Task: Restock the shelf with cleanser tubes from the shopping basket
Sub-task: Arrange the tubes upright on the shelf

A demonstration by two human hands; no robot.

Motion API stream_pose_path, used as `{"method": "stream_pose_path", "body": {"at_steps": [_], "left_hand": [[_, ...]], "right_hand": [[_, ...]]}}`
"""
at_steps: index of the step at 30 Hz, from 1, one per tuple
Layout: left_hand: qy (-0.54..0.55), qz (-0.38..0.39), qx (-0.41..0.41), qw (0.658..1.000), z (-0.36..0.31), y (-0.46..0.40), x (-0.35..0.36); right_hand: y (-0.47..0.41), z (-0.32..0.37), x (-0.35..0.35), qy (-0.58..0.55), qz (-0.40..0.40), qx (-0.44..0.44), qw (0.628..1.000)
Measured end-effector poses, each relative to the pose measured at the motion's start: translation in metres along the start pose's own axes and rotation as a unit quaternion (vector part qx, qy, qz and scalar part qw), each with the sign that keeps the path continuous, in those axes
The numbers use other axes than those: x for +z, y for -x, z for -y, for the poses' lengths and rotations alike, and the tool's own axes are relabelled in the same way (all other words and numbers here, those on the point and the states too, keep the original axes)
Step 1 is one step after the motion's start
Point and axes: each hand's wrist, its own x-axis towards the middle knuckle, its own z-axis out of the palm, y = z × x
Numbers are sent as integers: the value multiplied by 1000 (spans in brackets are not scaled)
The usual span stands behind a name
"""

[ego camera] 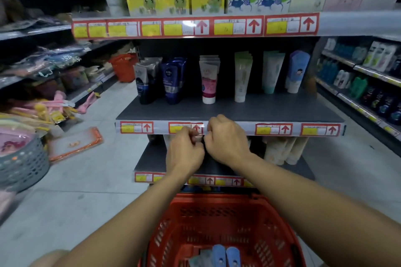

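Middle shelf [230, 110]: dark board carrying cleanser tubes [208, 80] cap-down along the far edge, in rows running left to right; near half bare. Price strip [275, 129] runs along its near lip. Left hand [184, 151] and right hand [227, 138]: both raised just in front of that strip, knuckles nearly touching, fingers curled inward round something small and pale between them; what it is cannot be made out, nor whether both hands truly pinch it. Red shopping basket [217, 229]: on the floor, near, below the forearms, with a few tubes [225, 254], blue-capped, lying at its near end. Judgement: the hands seem occupied at the label rail, not with stock. To do the step well, free one hand, reach down for a tube, and stand it cap-down in front of its matching row, faces outward.
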Motion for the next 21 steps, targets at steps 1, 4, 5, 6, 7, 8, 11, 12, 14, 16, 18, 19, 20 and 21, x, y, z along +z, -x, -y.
{"method": "stream_pose_path", "body": {"at_steps": [1, 4, 5, 6, 7, 8, 11, 12, 14, 16, 18, 19, 20, 21], "left_hand": [[-4, 4, -7, 1000, 8, 5, 0], [-17, 30, -26, 999, 36, 21, 6], [-24, 44, -33, 998, 46, 26, 10], [-29, 57, -37, 997, 56, 31, 14], [-36, 69, -40, 996, 66, 36, 19], [-41, 78, -44, 995, 74, 41, 25], [-55, 106, -67, 991, 98, 54, 43], [-60, 119, -78, 988, 106, 58, 50], [-71, 143, -98, 982, 122, 67, 63], [-76, 163, -121, 976, 139, 75, 78], [-81, 193, -154, 966, 156, 82, 93], [-84, 209, -170, 959, 164, 86, 101], [-87, 221, -181, 954, 172, 90, 108], [-92, 231, -193, 949, 180, 93, 116]], "right_hand": [[9, 4, 8, -1, 5, -6, 1000], [36, 7, 33, -18, 24, -18, 999], [46, 5, 41, -22, 34, -21, 999], [55, 2, 49, -22, 46, -20, 998], [64, -2, 57, -21, 57, -16, 998], [73, -6, 64, -19, 68, -9, 997], [99, -20, 88, -10, 90, 15, 996], [109, -25, 95, -11, 104, 26, 994], [129, -38, 111, -19, 133, 53, 989], [149, -51, 125, -26, 177, 93, 979], [167, -65, 138, -22, 217, 139, 966], [176, -72, 144, -19, 238, 160, 958], [184, -79, 149, -16, 261, 178, 949], [192, -86, 155, -11, 285, 193, 939]]}}
